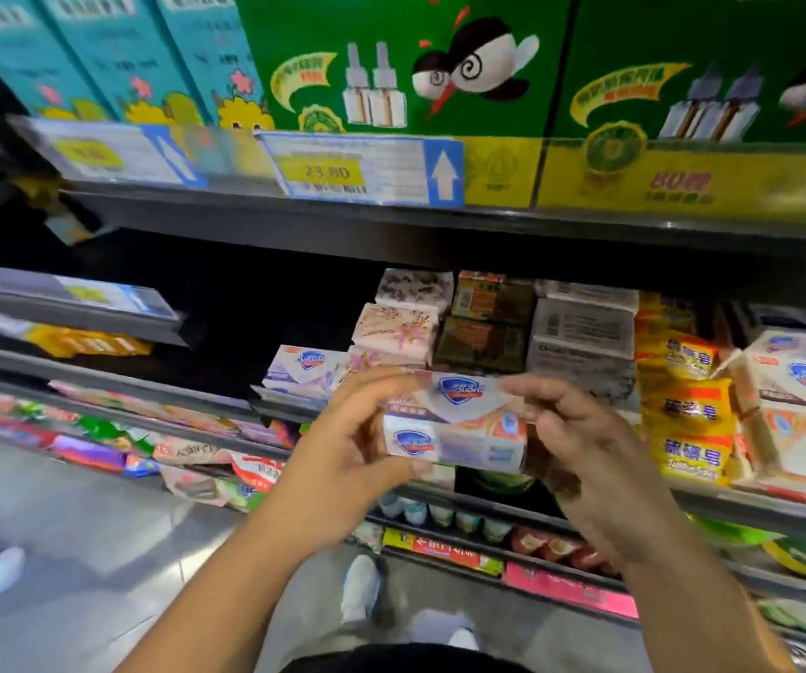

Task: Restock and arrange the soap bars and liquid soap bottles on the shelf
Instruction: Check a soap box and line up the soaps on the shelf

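Note:
A white soap bar box [457, 425] with a blue shield logo is held in front of the middle shelf [755, 507]. My left hand [352, 444] grips its left end, thumb underneath. My right hand [581, 429] pinches its right end from above. Behind it, a matching white soap box [301, 369] lies on the shelf beside a stack of pink floral soap packs [398, 327]. Dark brown soap packs [486, 323], white wrapped bars [583, 332], yellow sulfur soap packs [687, 410] and more shield-logo boxes [802, 381] fill the shelf to the right.
The shelf above [391, 225] carries green boxes [406, 65], teal boxes [114, 55] and a price tag [362, 170]. A dark gap [245, 308] lies left of the soap stacks. Lower shelves hold sachets [187, 454] and small bottles [440, 514]. Grey floor [75, 527] and white shoes are below.

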Demonstrator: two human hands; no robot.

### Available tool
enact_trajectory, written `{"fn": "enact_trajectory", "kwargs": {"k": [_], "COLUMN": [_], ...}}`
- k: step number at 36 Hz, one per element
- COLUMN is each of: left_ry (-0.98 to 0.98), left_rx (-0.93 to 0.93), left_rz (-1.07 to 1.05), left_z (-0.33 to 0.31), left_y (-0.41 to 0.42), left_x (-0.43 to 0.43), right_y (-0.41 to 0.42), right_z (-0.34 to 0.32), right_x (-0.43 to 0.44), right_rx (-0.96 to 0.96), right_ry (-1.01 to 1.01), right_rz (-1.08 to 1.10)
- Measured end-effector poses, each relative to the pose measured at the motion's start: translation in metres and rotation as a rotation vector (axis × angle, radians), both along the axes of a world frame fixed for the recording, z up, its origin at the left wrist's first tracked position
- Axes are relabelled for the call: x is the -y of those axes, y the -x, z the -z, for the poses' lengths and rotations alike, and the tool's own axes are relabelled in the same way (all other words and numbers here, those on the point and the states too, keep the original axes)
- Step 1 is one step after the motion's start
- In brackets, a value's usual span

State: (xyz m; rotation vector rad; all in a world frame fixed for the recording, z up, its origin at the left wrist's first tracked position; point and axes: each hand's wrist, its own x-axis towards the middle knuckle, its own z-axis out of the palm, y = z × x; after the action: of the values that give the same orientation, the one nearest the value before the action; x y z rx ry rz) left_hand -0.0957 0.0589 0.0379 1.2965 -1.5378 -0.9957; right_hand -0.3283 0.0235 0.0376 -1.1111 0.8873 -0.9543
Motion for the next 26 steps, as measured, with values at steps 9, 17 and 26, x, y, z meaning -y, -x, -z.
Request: {"fn": "enact_trajectory", "kwargs": {"k": [9,17,26], "left_ry": [-0.125,-0.19,-0.069], "left_rx": [-0.242,-0.312,-0.434], "left_rz": [-0.162,-0.19,-0.222], "left_z": [-0.008,-0.013,-0.018], "left_y": [-0.018,-0.027,-0.041], "left_x": [-0.022,-0.029,-0.004], "right_y": [-0.029,-0.061,-0.069], "right_z": [0.0,0.001,-0.003], "right_x": [0.014,0.013,0.007], "right_rx": [-0.021,-0.042,-0.182], "right_ry": [0.097,0.208,0.249], "right_rz": [-0.215,-0.133,-0.03]}}
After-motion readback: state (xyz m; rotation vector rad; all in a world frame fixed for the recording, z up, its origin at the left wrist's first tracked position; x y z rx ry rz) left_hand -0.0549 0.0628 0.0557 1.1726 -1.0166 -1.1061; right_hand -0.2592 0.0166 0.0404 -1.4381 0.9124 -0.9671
